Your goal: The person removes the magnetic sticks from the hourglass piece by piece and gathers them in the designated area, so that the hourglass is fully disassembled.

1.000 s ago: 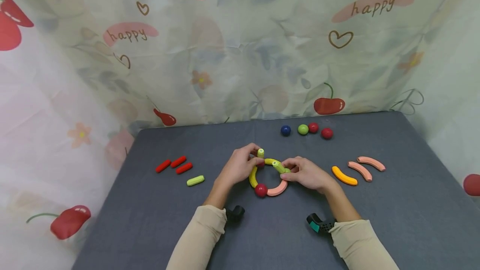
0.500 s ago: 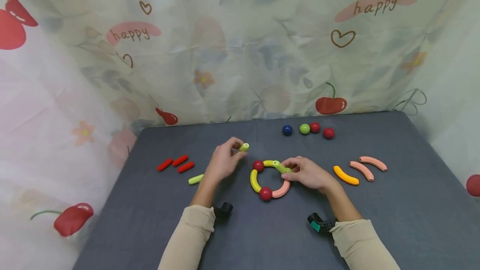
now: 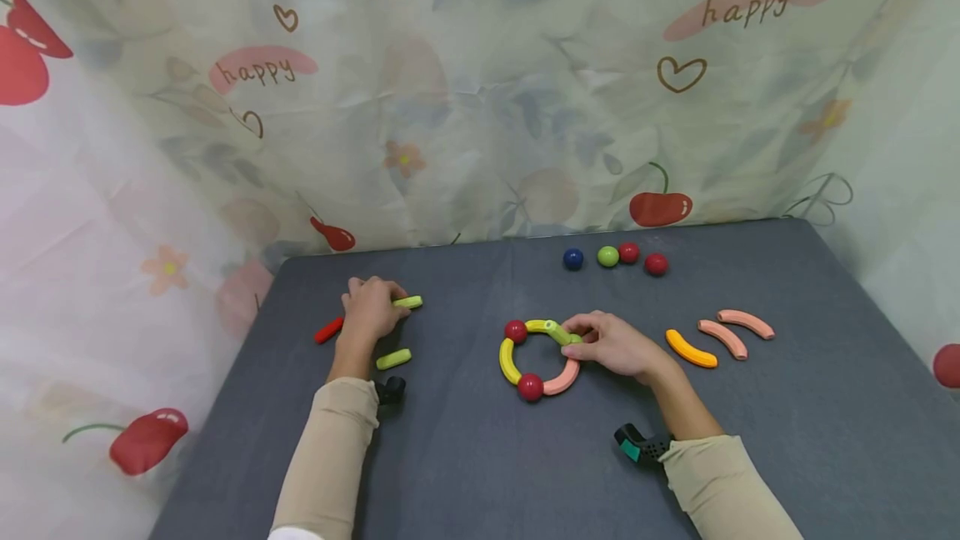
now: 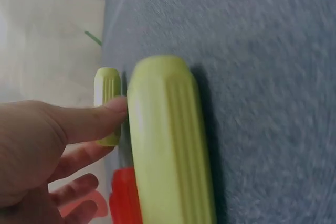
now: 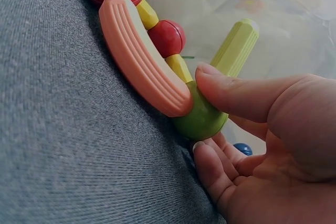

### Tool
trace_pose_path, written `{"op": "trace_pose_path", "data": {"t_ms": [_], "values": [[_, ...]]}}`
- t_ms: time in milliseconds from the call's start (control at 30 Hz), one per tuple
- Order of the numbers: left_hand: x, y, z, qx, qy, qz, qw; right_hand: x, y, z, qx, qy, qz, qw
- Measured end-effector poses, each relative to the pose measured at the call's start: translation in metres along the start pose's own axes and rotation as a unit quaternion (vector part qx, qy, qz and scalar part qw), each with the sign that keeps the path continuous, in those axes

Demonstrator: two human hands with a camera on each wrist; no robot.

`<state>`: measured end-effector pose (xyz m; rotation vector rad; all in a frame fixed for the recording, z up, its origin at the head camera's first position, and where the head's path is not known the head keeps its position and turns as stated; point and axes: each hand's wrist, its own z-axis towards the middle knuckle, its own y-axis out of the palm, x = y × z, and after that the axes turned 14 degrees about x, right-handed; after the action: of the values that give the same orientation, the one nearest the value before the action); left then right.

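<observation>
My left hand (image 3: 369,308) is at the left of the table, pinching a light green stick (image 3: 408,302) between thumb and fingers. In the left wrist view this stick (image 4: 109,85) lies behind the thumb tip; a second light green stick (image 4: 170,140) fills the foreground. My right hand (image 3: 611,346) pinches a green ball (image 5: 202,114) at the right side of a ring. From that ball a light green stick (image 5: 236,48) points up. The ring joins red balls (image 3: 530,387), yellow curved sticks (image 3: 509,361) and a pink curved stick (image 5: 144,59).
A red stick (image 3: 328,331) shows beside the left hand, which hides others. A blue ball (image 3: 573,259), a green ball (image 3: 608,256) and two red balls (image 3: 656,264) stand at the back. An orange curved stick (image 3: 691,349) and two pink ones (image 3: 746,323) lie right.
My left hand has moved left from the ring, taking the light green stick off a red ball and down beside the red sticks. The right hand stays on the green ball.
</observation>
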<state>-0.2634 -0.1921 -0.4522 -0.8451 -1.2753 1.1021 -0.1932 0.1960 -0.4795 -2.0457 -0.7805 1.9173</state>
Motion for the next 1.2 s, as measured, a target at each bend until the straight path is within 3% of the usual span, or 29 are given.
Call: {"op": "trace_pose_path", "data": {"t_ms": [133,233,400,500,600,733,967,1100,1200], "values": [[0.004,-0.003,-0.005,0.006,0.004,-0.015,0.9999,0.0,0.0,0.001,0.0,0.003,-0.002,1.0],[0.019,-0.008,-0.015,0.019,0.029,-0.064,0.9973,0.0,0.0,0.001,0.0,0.006,-0.004,1.0],[0.069,-0.008,-0.046,0.011,0.074,-0.188,0.9793,-0.001,-0.001,0.001,0.002,0.006,0.003,1.0],[0.103,-0.001,-0.067,-0.009,0.099,-0.232,0.9676,-0.001,-0.001,0.0,0.002,0.001,0.011,0.9999],[0.13,0.009,-0.081,-0.034,0.125,-0.259,0.9573,0.0,-0.001,0.0,0.0,-0.001,0.021,0.9998],[0.153,0.021,-0.093,-0.048,0.15,-0.255,0.954,0.0,-0.001,-0.001,-0.003,-0.003,0.035,0.9994],[0.167,0.028,-0.098,-0.029,0.156,-0.213,0.964,0.0,0.001,-0.002,-0.006,-0.005,0.042,0.9991],[0.161,0.024,-0.093,-0.046,0.121,-0.262,0.9562,-0.001,0.002,-0.002,-0.003,-0.002,0.038,0.9993],[0.146,0.017,-0.084,-0.028,0.088,-0.305,0.9478,-0.002,0.001,-0.002,0.001,0.002,0.036,0.9993]]}}
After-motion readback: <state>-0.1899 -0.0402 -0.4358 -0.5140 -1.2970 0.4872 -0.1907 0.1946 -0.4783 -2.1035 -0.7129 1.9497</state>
